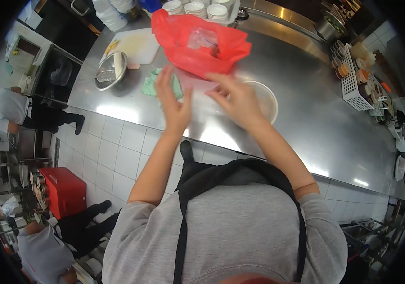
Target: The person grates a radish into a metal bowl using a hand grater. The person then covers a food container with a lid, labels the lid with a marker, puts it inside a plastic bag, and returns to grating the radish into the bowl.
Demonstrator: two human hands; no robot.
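"Nearest first: how are the hands?"
"Left hand [173, 104] spread and seemingly empty, raised in front of the green cloth [149, 85]. Right hand [238, 102] has bent fingers, overlapping the round container [270, 102] from here; I can't tell whether it pinches anything."
"Beyond them?"
"The red bag [186, 56], slumped on the tabletop [316, 104], clear plastic [201, 38] showing at its mouth."
"Which step is this?"
"Handling around the bag, I'd judge, with no firm grip evident."
"And the next move?"
"Working the bag would call for light pinches on its thin edge."
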